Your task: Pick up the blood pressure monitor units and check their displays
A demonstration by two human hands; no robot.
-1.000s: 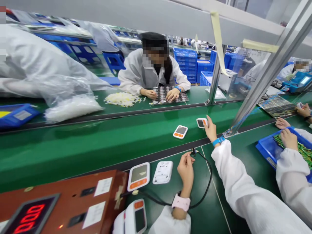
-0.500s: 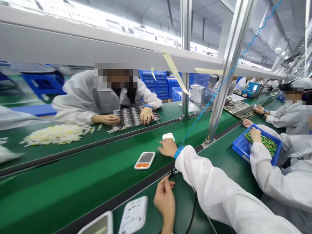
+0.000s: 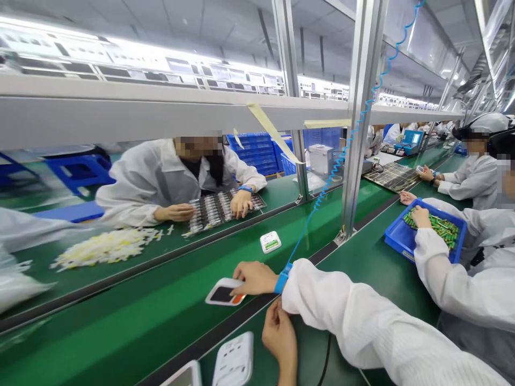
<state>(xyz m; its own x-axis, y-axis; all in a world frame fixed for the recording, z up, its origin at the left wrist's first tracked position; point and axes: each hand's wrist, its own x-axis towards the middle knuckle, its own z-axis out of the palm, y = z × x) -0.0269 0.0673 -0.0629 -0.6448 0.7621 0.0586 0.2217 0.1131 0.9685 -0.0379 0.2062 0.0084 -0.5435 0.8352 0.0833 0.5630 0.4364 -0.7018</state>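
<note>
My right hand [image 3: 257, 279], with a blue band at the wrist, grips a white handheld device [image 3: 219, 292] by its near right end. The device has a dark screen and orange buttons and lies slanted over the green belt. My left hand [image 3: 280, 335] is closed in a pinch just below my right wrist; its fingertips and whatever they hold are hidden there. Farther up the belt sits a white device with an open battery bay [image 3: 270, 243], green batteries showing. Beside my left hand, a white device [image 3: 233, 359] lies back up on the bench.
Part of another screened device [image 3: 189, 375] shows at the bottom edge. A black cable [image 3: 326, 356] runs below my right sleeve. A metal post [image 3: 358, 134] and coiled blue cord [image 3: 336, 163] stand ahead. Co-workers handle a battery bin [image 3: 396, 242] and a tray of parts [image 3: 213, 212].
My right hand has left the white device with batteries, come back left and toward me, and taken hold of the screened device, which has turned. The dark piece at my left fingertips is now hidden.
</note>
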